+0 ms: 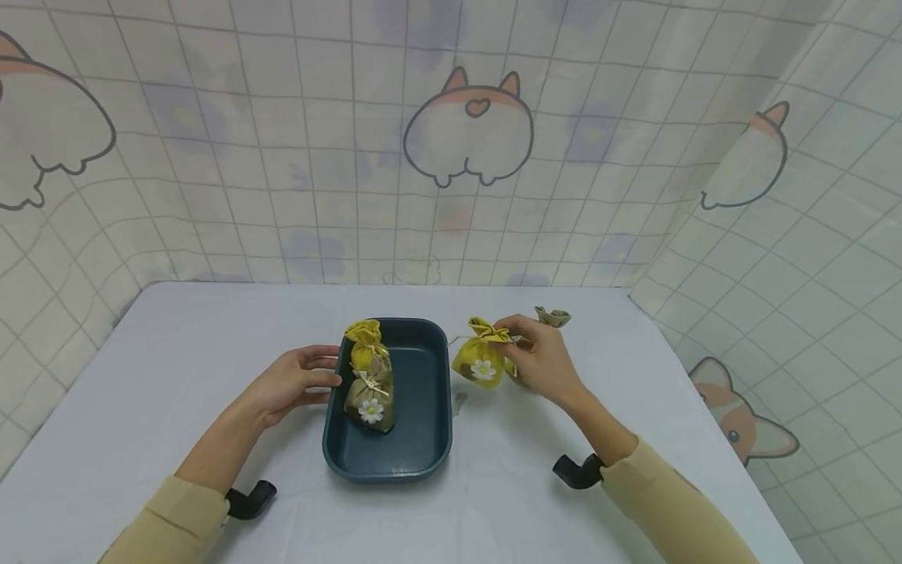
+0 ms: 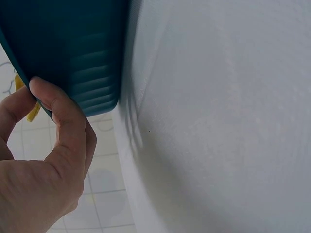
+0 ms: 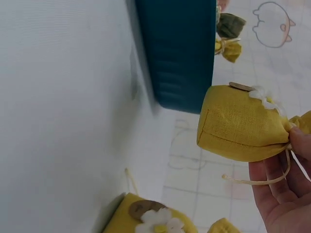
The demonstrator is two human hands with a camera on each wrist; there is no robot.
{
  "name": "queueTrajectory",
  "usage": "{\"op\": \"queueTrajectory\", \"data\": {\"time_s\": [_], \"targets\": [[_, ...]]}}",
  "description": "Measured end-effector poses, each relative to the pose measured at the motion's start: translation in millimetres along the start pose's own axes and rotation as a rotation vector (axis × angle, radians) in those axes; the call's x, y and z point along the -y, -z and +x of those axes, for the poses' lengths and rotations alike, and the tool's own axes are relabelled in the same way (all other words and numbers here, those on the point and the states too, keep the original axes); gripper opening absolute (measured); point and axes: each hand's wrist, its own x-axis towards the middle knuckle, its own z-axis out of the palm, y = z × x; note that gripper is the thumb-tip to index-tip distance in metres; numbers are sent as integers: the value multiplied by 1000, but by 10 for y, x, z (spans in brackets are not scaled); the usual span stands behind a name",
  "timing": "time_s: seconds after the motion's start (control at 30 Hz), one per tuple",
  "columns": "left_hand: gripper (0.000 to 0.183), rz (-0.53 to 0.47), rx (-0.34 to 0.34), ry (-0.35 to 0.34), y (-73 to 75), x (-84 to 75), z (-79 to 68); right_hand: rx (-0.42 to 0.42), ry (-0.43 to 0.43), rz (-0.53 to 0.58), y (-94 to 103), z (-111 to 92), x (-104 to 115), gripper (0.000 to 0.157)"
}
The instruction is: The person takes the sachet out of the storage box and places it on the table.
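Note:
My left hand (image 1: 292, 385) pinches the left rim of a dark teal tray (image 1: 423, 399) between thumb and fingers. Along the tray's left side lie a yellow drawstring pouch (image 1: 362, 345) and an olive pouch (image 1: 369, 392) with a white flower. Just right of the tray, my right hand (image 1: 544, 359) holds another yellow pouch (image 3: 238, 124) by its gathered neck. This pouch is off the table, its cord dangling and a white flower on its front. In the right wrist view, one more yellow pouch (image 3: 124, 213) with a flower lies on the table below.
Behind the right hand an olive pouch top (image 1: 553, 316) shows, its body hidden. A white cloth (image 1: 211, 329) covers the table. Checked curtains (image 1: 317, 157) with animal drawings hang behind and at the sides.

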Motion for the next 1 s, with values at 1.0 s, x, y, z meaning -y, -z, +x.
{"op": "queueTrajectory", "data": {"time_s": [1.0], "targets": [[66, -2, -15, 0, -20, 2, -4, 54, -131, -64, 396, -470, -503, 17]]}}
